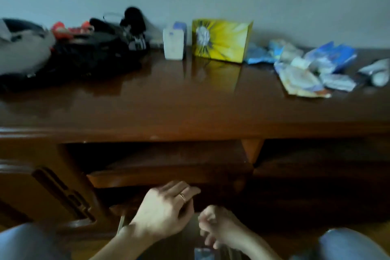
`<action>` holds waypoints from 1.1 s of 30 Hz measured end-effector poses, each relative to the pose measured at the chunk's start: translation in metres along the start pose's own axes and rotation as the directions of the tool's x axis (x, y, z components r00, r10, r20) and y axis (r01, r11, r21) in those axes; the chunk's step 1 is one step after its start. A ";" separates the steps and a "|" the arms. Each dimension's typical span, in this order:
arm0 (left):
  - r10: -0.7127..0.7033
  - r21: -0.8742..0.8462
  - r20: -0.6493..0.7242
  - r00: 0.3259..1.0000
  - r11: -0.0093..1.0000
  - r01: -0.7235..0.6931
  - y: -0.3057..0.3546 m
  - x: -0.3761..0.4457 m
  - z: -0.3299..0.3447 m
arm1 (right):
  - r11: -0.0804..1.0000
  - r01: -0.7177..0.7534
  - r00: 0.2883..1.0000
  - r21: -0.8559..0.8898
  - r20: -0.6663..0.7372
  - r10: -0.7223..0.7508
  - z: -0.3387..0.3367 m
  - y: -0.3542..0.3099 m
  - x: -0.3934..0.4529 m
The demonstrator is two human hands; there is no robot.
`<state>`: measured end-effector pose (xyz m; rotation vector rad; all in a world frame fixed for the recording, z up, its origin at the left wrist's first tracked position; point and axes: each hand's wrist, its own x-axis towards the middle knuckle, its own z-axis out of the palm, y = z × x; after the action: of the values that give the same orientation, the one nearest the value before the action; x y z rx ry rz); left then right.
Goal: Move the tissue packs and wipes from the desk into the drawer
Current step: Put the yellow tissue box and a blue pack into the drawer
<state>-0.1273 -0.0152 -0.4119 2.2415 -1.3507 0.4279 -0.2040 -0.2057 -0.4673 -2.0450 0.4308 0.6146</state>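
Several blue and white tissue and wipe packs point(306, 67) lie in a loose pile at the desk's back right. A yellow tissue box point(221, 40) stands upright by the wall, with a small white and blue pack point(174, 41) to its left. Both hands are low, under the desk top, over an open drawer point(121, 225). My left hand point(166, 211) wears a ring, and its fingers reach out flat toward the dark shelf edge. My right hand point(215, 226) is loosely curled, and I see nothing in it. A bluish pack point(202, 253) shows below it inside the drawer, blurred.
A black bag point(88, 55) and a grey rounded object point(21, 50) fill the desk's back left, with red items point(67, 29) behind them. A wooden shelf point(168, 173) sits under the desk top point(190, 101). A cabinet door point(42, 192) is at the left. My knees show at both bottom corners.
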 end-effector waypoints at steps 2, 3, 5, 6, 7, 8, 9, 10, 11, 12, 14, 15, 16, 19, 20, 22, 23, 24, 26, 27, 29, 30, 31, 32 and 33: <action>0.129 -0.008 -0.216 0.968 0.991 -0.134 0.007 0.045 -0.043 | 0.979 0.164 0.985 0.119 0.032 -0.169 -0.052 -0.039 -0.040; 0.172 0.014 -0.289 0.942 0.984 -0.175 0.008 0.069 -0.065 | 0.966 0.225 0.972 0.128 0.037 -0.232 -0.076 -0.060 -0.061; 0.198 0.102 -0.369 0.908 0.980 -0.172 0.006 0.115 -0.104 | 0.938 0.335 0.941 0.087 0.015 -0.338 -0.117 -0.100 -0.096; 0.160 0.135 -0.388 0.908 0.984 -0.116 0.003 0.137 -0.118 | 0.921 0.387 0.922 0.054 -0.022 -0.386 -0.134 -0.119 -0.107; 0.094 0.142 -0.400 0.912 0.989 -0.039 -0.001 0.157 -0.130 | 0.901 0.433 0.899 0.012 -0.087 -0.430 -0.150 -0.137 -0.114; 0.014 0.132 -0.403 0.915 0.990 0.042 -0.007 0.174 -0.138 | 0.884 0.467 0.870 -0.034 -0.161 -0.466 -0.166 -0.154 -0.117; -0.064 0.114 -0.387 0.920 0.987 0.116 -0.014 0.190 -0.143 | 0.870 0.486 0.840 -0.083 -0.231 -0.491 -0.181 -0.170 -0.116; -0.127 0.105 -0.356 0.926 0.979 0.175 -0.023 0.202 -0.145 | 0.863 0.486 0.814 -0.135 -0.290 -0.504 -0.197 -0.185 -0.113; -0.173 0.111 -0.317 0.933 0.970 0.217 -0.033 0.214 -0.145 | 0.865 0.464 0.798 -0.192 -0.333 -0.502 -0.214 -0.198 -0.107; -0.207 0.127 -0.278 0.938 0.960 0.250 -0.043 0.223 -0.144 | 0.872 0.419 0.798 -0.254 -0.355 -0.487 -0.230 -0.210 -0.098; -0.268 0.137 -0.221 0.938 0.944 0.302 -0.063 0.239 -0.141 | 0.879 0.304 0.816 -0.366 -0.376 -0.439 -0.260 -0.227 -0.076; -0.298 0.125 -0.210 0.931 0.936 0.328 -0.071 0.247 -0.139 | 0.879 0.256 0.815 -0.403 -0.399 -0.420 -0.276 -0.234 -0.064; -0.330 0.106 -0.208 0.921 0.928 0.357 -0.080 0.256 -0.138 | 0.876 0.211 0.800 -0.433 -0.439 -0.409 -0.290 -0.240 -0.051; -0.413 0.080 -0.215 0.885 0.896 0.438 -0.106 0.284 -0.135 | 0.875 0.087 0.694 -0.477 -0.601 -0.397 -0.320 -0.264 -0.015; -0.427 0.098 -0.203 0.881 0.886 0.453 -0.116 0.293 -0.134 | 0.886 0.075 0.667 -0.457 -0.637 -0.386 -0.326 -0.273 -0.003; -0.449 0.135 -0.154 0.880 0.873 0.469 -0.135 0.310 -0.133 | 0.889 0.037 0.633 -0.457 -0.678 -0.374 -0.337 -0.290 0.021; -0.462 0.147 -0.128 0.878 0.866 0.477 -0.143 0.318 -0.131 | 0.871 -0.018 0.620 -0.491 -0.688 -0.376 -0.343 -0.296 0.034; -0.474 0.164 -0.109 0.874 0.858 0.487 -0.152 0.325 -0.129 | 0.841 -0.094 0.603 -0.533 -0.702 -0.378 -0.349 -0.303 0.046; -0.493 0.219 -0.056 0.868 0.842 0.492 -0.165 0.343 -0.124 | 0.774 -0.253 0.541 -0.581 -0.748 -0.385 -0.362 -0.312 0.062; -0.507 0.236 -0.031 0.862 0.834 0.499 -0.171 0.352 -0.121 | 0.748 -0.305 0.503 -0.590 -0.766 -0.400 -0.368 -0.315 0.068; -0.531 0.242 -0.004 0.847 0.822 0.516 -0.181 0.368 -0.111 | 0.733 -0.329 0.477 -0.595 -0.775 -0.415 -0.378 -0.318 0.080; -0.539 0.237 0.001 0.842 0.818 0.524 -0.185 0.375 -0.106 | 0.739 -0.312 0.501 -0.597 -0.764 -0.406 -0.381 -0.318 0.086; -0.547 0.234 -0.002 0.837 0.814 0.532 -0.187 0.380 -0.100 | 0.745 -0.292 0.534 -0.599 -0.749 -0.393 -0.383 -0.316 0.093; -0.549 0.243 -0.016 0.836 0.809 0.536 -0.189 0.384 -0.094 | 0.740 -0.289 0.554 -0.607 -0.737 -0.388 -0.383 -0.314 0.100; -0.547 0.259 -0.040 0.836 0.803 0.537 -0.190 0.386 -0.089 | 0.716 -0.309 0.551 -0.626 -0.732 -0.401 -0.381 -0.310 0.106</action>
<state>0.2187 -0.1750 -0.1925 2.7288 -0.6263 0.3687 0.1414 -0.3812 -0.1465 -3.0533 0.7656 -0.4508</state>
